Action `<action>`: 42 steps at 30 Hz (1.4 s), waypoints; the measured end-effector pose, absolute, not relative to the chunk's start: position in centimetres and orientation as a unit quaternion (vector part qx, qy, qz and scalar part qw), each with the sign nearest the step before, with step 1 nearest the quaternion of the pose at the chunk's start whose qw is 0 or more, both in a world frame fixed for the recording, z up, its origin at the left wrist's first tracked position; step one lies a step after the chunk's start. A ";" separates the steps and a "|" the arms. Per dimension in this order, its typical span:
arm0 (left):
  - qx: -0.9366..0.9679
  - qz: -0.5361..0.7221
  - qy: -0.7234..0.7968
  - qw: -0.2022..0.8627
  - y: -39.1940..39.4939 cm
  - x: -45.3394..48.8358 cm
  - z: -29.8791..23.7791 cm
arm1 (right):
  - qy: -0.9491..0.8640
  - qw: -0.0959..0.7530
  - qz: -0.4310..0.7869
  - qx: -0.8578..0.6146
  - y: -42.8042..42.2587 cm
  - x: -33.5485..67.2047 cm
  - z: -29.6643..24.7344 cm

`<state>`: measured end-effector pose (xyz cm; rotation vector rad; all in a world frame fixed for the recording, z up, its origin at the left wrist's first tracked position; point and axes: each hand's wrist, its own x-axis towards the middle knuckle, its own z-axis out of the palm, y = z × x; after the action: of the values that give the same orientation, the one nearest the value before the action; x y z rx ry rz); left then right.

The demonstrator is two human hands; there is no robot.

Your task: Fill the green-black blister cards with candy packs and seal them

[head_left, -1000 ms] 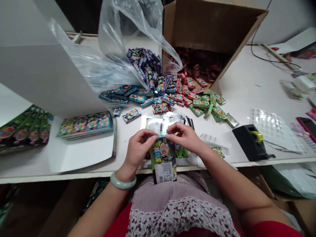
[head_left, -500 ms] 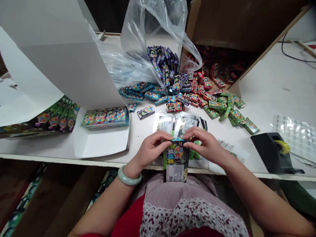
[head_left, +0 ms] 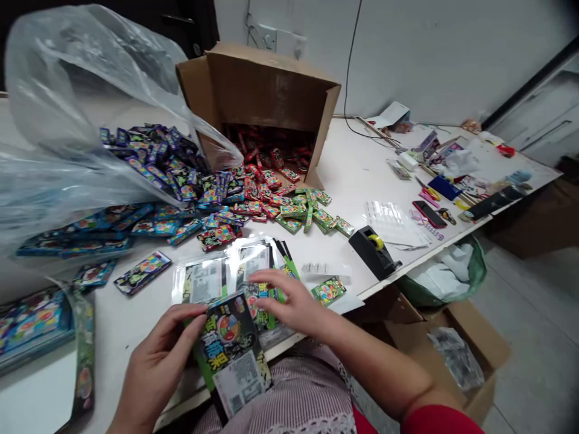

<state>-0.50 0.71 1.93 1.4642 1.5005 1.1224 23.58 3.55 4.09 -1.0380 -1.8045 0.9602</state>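
My left hand (head_left: pixel 156 358) grips the left edge of a black and green printed packet (head_left: pixel 230 355), held tilted over the table's front edge above my lap. My right hand (head_left: pixel 292 301) is off that packet, fingers spread and blurred, resting over a stack of flat glossy pouches (head_left: pixel 226 274) on the table. A single small green packet (head_left: pixel 329 290) lies just right of my right hand.
A heap of small purple, blue, red and green packets (head_left: pixel 217 199) spills from a clear plastic bag (head_left: pixel 67 120) and a tipped cardboard box (head_left: pixel 266 102). A black tape dispenser (head_left: pixel 373 250) stands to the right. Clutter fills the far right of the table; a box (head_left: pixel 456 355) sits on the floor.
The view has swung right. My right hand let go of the packet's top and moved onto the pouch stack. My left hand alone keeps the packet, now tilted.
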 end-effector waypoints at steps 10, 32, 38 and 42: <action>0.515 0.424 0.640 0.381 0.3 0.4 3.0 | -0.663 0.273 0.220 -0.661 4.2 38.1 1.9; 0.549 0.426 0.619 0.367 0.9 -0.6 1.8 | -0.641 0.199 0.211 -0.711 6.0 36.3 -1.3; 0.584 0.446 0.574 0.362 1.1 -1.2 0.9 | -0.623 0.214 0.223 -0.718 6.1 36.5 -0.8; 0.603 0.462 0.549 0.348 1.1 -0.7 1.2 | -0.605 0.249 0.207 -0.727 6.7 37.1 0.9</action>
<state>-0.75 1.13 1.24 1.5638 1.4240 1.1964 37.07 6.70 0.92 -1.9805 -1.6485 0.5649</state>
